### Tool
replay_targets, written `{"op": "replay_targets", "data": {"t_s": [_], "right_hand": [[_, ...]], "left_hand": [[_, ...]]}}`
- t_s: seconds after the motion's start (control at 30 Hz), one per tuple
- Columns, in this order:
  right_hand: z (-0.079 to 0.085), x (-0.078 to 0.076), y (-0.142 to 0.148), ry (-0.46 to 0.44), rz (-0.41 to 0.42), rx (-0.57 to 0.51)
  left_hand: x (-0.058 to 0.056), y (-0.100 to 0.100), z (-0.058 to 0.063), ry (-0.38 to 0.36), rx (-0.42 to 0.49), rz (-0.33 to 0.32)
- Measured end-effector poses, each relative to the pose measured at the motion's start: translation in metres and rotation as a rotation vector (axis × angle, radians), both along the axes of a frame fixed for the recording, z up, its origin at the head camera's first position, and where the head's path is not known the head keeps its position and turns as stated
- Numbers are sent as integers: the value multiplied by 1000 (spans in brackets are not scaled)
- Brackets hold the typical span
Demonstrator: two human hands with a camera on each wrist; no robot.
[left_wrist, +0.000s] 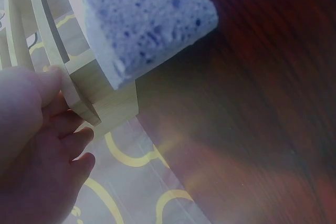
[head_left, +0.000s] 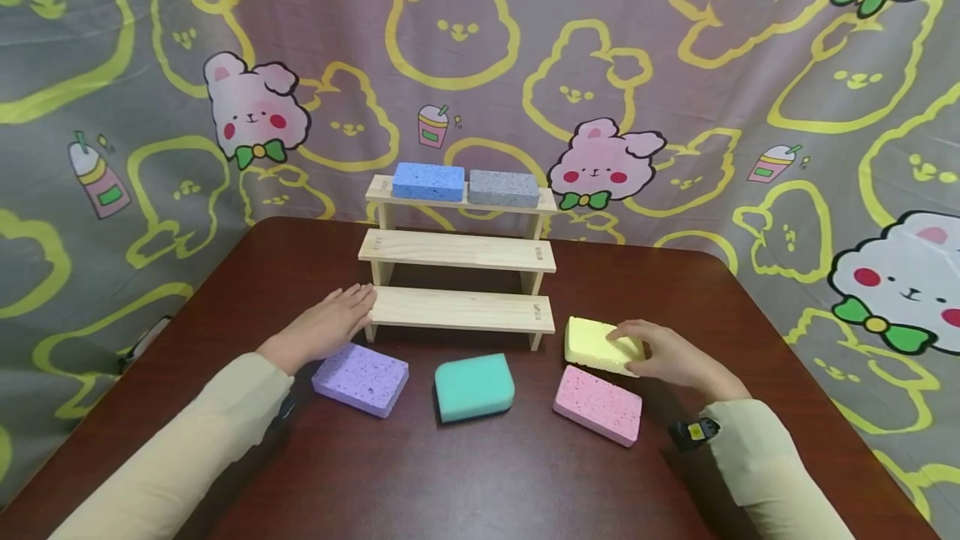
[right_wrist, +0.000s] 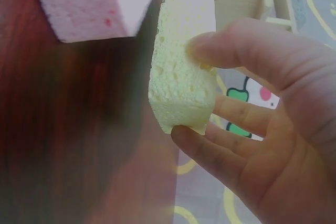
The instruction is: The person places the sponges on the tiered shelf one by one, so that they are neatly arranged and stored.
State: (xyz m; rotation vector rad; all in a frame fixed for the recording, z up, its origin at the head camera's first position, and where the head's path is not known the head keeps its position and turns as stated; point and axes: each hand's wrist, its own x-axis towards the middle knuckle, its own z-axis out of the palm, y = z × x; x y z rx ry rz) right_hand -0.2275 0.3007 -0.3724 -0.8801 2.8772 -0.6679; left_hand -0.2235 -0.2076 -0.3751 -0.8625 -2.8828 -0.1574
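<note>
My right hand (head_left: 671, 358) grips a yellow sponge (head_left: 592, 344) at its right end. In the right wrist view the thumb presses one face of the yellow sponge (right_wrist: 181, 66), and a fingertip meets its lower end. At the left end of a three-step wooden rack (head_left: 457, 309), my left hand (head_left: 324, 327) holds the lowest step. The left wrist view has the thumb against the wooden rack (left_wrist: 79, 95), the other fingers bent around the step's end. Close below this hand lies a purple sponge (head_left: 362, 379). A pink sponge (head_left: 598, 405) lies just in front of the yellow one.
On the rack's top step a blue sponge (head_left: 428, 182) and a grey sponge (head_left: 503, 188) stand side by side. A green sponge (head_left: 474, 387) lies on the dark wooden table (head_left: 480, 482) before the rack. Behind the table hangs a patterned curtain (head_left: 480, 98).
</note>
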Motion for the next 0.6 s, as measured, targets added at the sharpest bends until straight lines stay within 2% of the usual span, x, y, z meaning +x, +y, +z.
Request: {"op": "replay_targets", "data": {"t_s": [0.33,0.6], "right_hand": [[18,0,-3,47,-14,0],[36,1,-8,63,7,-29]], "left_hand": [[0,0,1,-7,3,-1],[-1,1,0,-20,-3,4]]}}
